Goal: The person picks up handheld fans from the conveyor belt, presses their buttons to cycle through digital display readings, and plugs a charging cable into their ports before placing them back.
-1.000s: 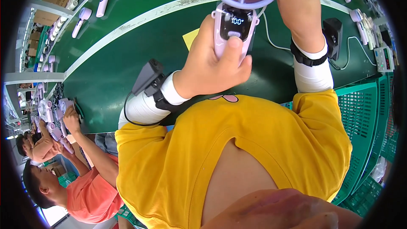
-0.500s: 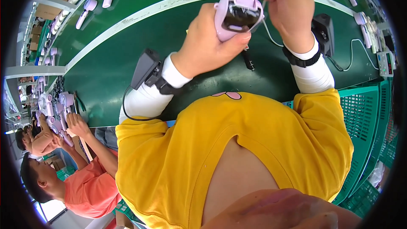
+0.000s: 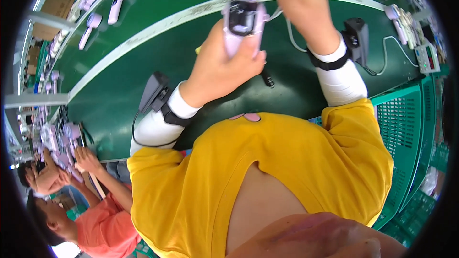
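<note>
My left hand is closed round the handle of a lilac handheld fan, its thumb across the front below a glossy black panel. The fan's round head, with a ring and a pale centre, reaches the top edge of the view. Beside that head is my right hand; its fingertips run out of view, so their grip is hidden. A white cable loops behind the fan and my right hand. Under my left hand, a slim black piece lies on the green table.
More lilac fans lie beyond the pale curved strip. A small white meter box stands at the right, near green crates. At the left, a co-worker in an orange shirt handles fan parts.
The fan has moved left and turned more upright in my left hand, its head shifting left. My right hand has moved a little left and up.
</note>
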Demonstrator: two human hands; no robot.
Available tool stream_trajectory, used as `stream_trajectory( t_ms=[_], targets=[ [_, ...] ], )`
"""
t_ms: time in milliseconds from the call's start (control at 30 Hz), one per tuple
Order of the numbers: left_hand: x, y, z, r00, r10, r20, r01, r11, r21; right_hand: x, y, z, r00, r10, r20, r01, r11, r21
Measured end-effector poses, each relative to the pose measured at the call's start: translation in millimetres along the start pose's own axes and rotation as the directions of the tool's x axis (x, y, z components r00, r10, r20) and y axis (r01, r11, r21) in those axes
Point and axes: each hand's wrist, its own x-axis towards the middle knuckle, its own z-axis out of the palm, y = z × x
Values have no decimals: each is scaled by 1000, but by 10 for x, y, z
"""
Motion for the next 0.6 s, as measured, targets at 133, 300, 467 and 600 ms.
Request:
stream_trajectory(
  t_ms=[133,300,467,600],
  targets=[
    [-25,94,-274,977,-211,-41,207,975,-79,42,368,22,982,-100,-162,92,994,-56],
    [-83,40,-807,884,-364,-292,370,928,-39,-86,766,-395,748,406,524,-12,799,-601],
    [-400,-253,-1224,834,-279,-476,480,791,379,-140,923,-523,495,628,600,-97,726,-680],
    [-544,-476,-1309,875,-21,-484,405,580,707,-142,1058,-545,526,652,547,-226,726,-649]
  ],
)
